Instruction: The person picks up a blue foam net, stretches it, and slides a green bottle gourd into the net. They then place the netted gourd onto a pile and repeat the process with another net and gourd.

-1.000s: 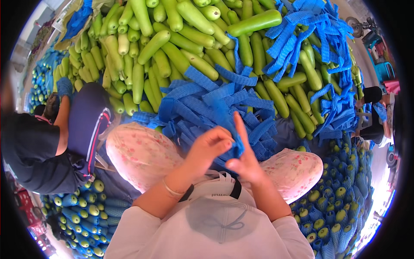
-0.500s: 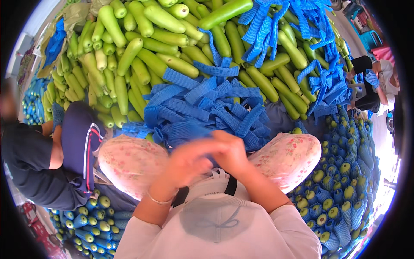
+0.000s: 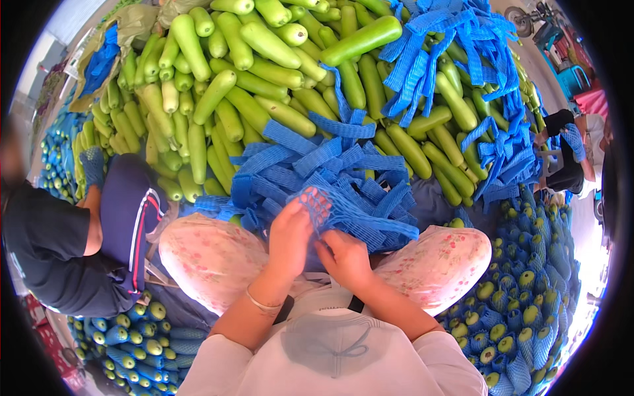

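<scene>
A stretched blue mesh sleeve (image 3: 356,214) spreads over the fingers of my left hand (image 3: 290,234); the fingertips show through its net. Close beside it, my right hand (image 3: 347,257) has its thumb and fingers drawn together at the sleeve's lower edge. The sleeve's free end points right, above my right knee. Right beyond my hands lies a heap of flat blue mesh sleeves (image 3: 284,158). Behind that heap rises a big pile of long green gourds (image 3: 264,76), all bare where I see them.
More blue sleeves (image 3: 489,39) hang over the pile's right side. Sleeved gourds are stacked at my right (image 3: 515,297) and lower left (image 3: 145,343). A person in dark clothes (image 3: 53,244) sits close on my left; another person (image 3: 581,145) is at far right.
My hands have come apart from being crossed in a blur. A blue sleeve is now opened out over my left fingers. The view has shifted slightly.
</scene>
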A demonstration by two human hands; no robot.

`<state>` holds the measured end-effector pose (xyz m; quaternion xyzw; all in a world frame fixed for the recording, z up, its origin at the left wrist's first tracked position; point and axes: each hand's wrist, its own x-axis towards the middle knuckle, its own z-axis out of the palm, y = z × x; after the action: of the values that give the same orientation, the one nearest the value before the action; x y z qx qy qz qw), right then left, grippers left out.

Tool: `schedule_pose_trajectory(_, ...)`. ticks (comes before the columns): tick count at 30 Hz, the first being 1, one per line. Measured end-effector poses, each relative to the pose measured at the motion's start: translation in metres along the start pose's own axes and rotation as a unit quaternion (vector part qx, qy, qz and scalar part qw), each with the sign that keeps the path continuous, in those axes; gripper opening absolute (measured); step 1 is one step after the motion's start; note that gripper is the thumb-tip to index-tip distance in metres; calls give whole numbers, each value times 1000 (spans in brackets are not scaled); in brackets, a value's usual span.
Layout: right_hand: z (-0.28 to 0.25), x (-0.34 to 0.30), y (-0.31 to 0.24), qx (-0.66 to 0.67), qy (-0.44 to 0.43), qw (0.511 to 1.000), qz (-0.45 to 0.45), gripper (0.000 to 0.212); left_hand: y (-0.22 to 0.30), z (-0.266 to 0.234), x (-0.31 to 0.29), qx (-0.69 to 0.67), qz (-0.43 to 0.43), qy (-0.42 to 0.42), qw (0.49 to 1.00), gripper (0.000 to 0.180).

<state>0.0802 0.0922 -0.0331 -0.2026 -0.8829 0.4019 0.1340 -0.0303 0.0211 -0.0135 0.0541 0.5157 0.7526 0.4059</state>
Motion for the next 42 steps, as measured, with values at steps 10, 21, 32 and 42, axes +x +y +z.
schedule_pose_trajectory(10, -24, 25, -26, 312, 9, 950, 23, 4, -19, -42, 27, 626, 171, -218, 729, 39)
schedule_pose_trajectory(21, -4, 35, -36, 478, -113, 859, 142, 4, -65, -86, 96, 452, 251, -158, 841, 33)
schedule_pose_trajectory(32, 2, 37, -44, 443, -97, 891, 2, 5, -20, -42, 82, 512, 476, -70, 711, 31)
schedule_pose_trajectory(42, -1, 39, -10, 613, -235, 713, 247, 8, -16, -47, 101, 868, 373, 95, -312, 35)
